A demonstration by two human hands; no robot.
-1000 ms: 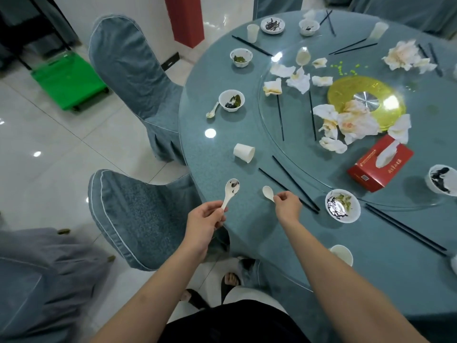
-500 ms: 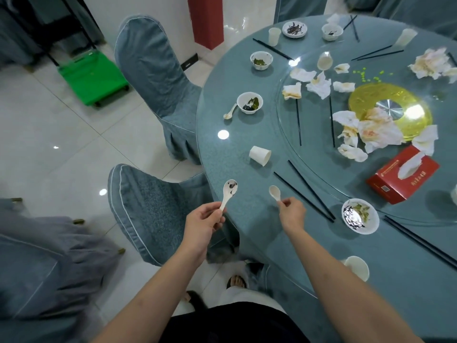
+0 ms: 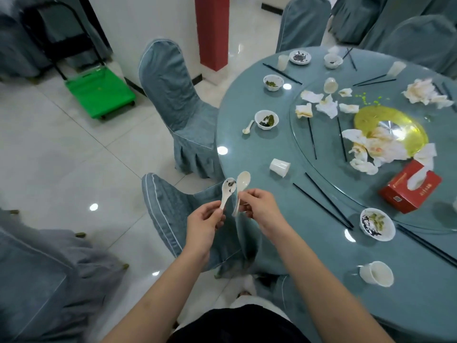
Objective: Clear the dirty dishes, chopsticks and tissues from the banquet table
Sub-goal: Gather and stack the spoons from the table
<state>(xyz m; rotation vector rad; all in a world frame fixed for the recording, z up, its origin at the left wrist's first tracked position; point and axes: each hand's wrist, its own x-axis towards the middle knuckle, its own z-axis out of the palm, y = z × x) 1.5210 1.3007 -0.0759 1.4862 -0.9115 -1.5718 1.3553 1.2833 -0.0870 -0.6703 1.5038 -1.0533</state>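
My left hand [image 3: 204, 225] holds a dirty white spoon [image 3: 227, 190] by its handle, bowl up. My right hand [image 3: 259, 209] pinches a second, clean white spoon [image 3: 242, 184] right beside it, just off the round blue-green table's [image 3: 408, 293] edge. On the table lie dirty bowls [image 3: 377, 224] [image 3: 266, 119], a third spoon [image 3: 248, 127], black chopsticks [image 3: 324, 203], paper cups [image 3: 279, 167] [image 3: 376, 273] and crumpled tissues [image 3: 378, 147] on the glass turntable [image 3: 309, 154].
A red tissue box [image 3: 410, 186] sits on the turntable's near edge. Covered chairs [image 3: 173, 95] [image 3: 178, 214] stand by the table's left side. A green cart [image 3: 99, 92] is parked on the tiled floor at the back left, near a red pillar [image 3: 214, 30].
My right hand lifted the clean spoon off the table and brought it left, next to the dirty spoon in my left hand. The view swung left.
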